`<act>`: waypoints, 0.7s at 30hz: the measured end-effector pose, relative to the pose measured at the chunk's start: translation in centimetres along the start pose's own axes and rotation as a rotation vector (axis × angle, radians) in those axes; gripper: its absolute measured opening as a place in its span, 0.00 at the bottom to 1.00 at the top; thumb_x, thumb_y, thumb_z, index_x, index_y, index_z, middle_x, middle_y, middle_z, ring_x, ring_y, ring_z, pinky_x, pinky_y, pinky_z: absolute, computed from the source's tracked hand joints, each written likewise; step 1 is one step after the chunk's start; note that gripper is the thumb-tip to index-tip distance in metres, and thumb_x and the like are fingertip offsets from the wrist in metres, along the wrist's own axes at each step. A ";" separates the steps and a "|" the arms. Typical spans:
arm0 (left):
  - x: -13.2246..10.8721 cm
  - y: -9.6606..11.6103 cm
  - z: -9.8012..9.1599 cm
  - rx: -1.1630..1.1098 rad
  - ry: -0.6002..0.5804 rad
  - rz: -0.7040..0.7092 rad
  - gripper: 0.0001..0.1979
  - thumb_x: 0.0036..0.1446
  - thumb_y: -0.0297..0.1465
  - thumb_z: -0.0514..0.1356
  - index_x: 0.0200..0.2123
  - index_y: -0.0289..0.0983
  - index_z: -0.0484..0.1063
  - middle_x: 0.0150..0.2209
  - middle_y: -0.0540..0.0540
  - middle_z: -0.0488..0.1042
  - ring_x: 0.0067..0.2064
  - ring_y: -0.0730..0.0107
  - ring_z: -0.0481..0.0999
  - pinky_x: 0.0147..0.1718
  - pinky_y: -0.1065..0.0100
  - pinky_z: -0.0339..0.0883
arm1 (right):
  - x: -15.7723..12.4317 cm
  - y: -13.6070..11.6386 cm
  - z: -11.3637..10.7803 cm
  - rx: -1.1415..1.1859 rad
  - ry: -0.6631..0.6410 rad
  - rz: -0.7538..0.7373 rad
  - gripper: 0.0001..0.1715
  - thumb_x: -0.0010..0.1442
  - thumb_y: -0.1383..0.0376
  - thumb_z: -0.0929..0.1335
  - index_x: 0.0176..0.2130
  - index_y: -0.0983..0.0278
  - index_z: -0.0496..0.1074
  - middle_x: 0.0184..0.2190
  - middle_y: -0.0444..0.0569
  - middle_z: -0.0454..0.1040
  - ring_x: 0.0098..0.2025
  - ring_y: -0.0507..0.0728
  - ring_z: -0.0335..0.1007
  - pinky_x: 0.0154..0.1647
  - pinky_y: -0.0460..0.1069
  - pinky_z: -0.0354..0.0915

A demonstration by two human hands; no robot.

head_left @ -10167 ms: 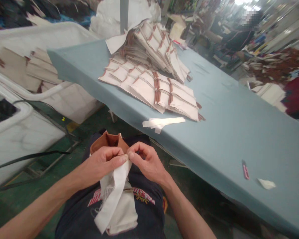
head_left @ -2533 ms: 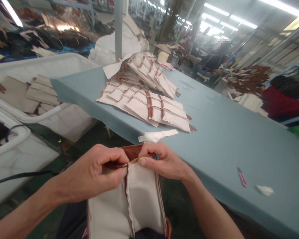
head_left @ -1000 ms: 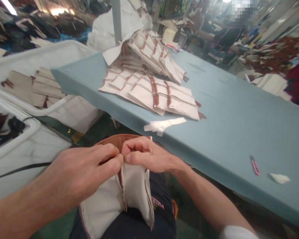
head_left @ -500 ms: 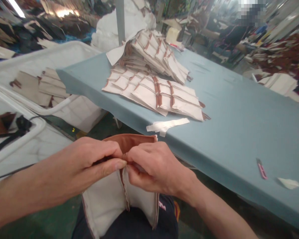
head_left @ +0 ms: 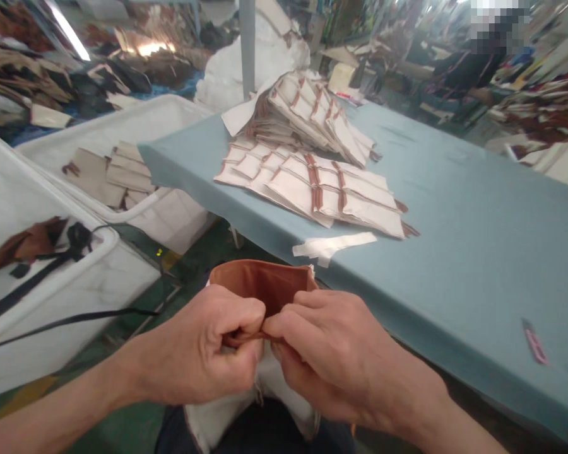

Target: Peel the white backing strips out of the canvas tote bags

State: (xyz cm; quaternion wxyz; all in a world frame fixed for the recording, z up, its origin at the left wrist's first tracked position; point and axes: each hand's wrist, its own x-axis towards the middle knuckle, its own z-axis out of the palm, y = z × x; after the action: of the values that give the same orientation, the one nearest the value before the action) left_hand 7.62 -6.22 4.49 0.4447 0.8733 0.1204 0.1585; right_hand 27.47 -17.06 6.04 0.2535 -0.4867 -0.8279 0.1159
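Over my lap I have a sewn fabric pouch (head_left: pixel 284 284), off-white outside with brown lining showing in its open mouth. My left hand (head_left: pixel 218 347) pinches its near rim between thumb and curled fingers. Right beside it, my right hand (head_left: pixel 331 353) grips the same rim, and the fingertips of both hands nearly meet at the middle. The bit of rim between the fingers is mostly covered. Below the hands the pale outer panels hang down, partly hidden by my wrists.
A blue-covered table (head_left: pixel 454 252) bears stacked off-white panels with brown trim (head_left: pixel 350 195), white strips (head_left: pixel 336 244) and a pink cutter (head_left: pixel 534 343). White bins (head_left: pixel 137 258) with fabric pieces and black straps stand at left. A person (head_left: pixel 478 75) sits far back.
My hands have moved slightly right and lower in view, with fingers curled tighter on the rim. The pouch mouth shows more brown lining. The camera view has shifted a little left.
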 end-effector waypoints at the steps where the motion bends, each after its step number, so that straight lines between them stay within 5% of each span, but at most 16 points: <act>1: -0.3 -0.2 0.3 -0.020 0.015 -0.012 0.14 0.58 0.26 0.51 0.26 0.43 0.47 0.21 0.60 0.48 0.21 0.77 0.50 0.21 0.67 0.46 | 0.1 0.6 0.1 0.068 0.006 0.017 0.12 0.68 0.72 0.66 0.35 0.64 0.76 0.28 0.45 0.78 0.28 0.54 0.67 0.34 0.53 0.60; 6: -2.5 -1.3 1.1 0.028 0.131 -0.111 0.18 0.69 0.31 0.49 0.24 0.42 0.53 0.20 0.57 0.57 0.22 0.74 0.61 0.24 0.67 0.54 | 0.4 5.2 0.2 0.496 -0.053 0.241 0.12 0.67 0.59 0.71 0.33 0.62 0.75 0.27 0.41 0.77 0.28 0.51 0.69 0.34 0.47 0.61; 10: -4.0 -2.1 1.3 -0.022 0.177 -0.236 0.21 0.72 0.36 0.48 0.23 0.42 0.52 0.20 0.55 0.58 0.23 0.72 0.61 0.25 0.66 0.55 | 0.4 6.8 0.3 0.592 -0.117 0.358 0.12 0.69 0.60 0.70 0.34 0.63 0.76 0.30 0.42 0.78 0.32 0.52 0.71 0.36 0.46 0.64; 16: -5.0 -3.9 0.8 -0.226 0.129 -0.277 0.23 0.70 0.44 0.50 0.24 0.43 0.46 0.21 0.55 0.52 0.23 0.71 0.56 0.22 0.67 0.54 | 0.3 5.8 1.4 0.501 -0.036 0.245 0.10 0.70 0.63 0.69 0.35 0.62 0.75 0.33 0.44 0.80 0.34 0.53 0.71 0.40 0.47 0.66; 21: -5.7 -5.1 -0.5 -0.025 0.221 -0.168 0.26 0.77 0.40 0.44 0.23 0.42 0.54 0.21 0.53 0.61 0.23 0.72 0.64 0.23 0.69 0.59 | 0.3 4.8 1.1 0.377 0.080 0.080 0.13 0.75 0.62 0.69 0.36 0.61 0.73 0.32 0.44 0.79 0.35 0.54 0.72 0.44 0.49 0.67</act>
State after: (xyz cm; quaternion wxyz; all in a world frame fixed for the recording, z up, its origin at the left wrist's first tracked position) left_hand 1.78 -4.94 -0.31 0.4513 0.8317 0.2393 0.2177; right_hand 30.34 -14.33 3.15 0.3682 -0.4672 -0.7608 0.2596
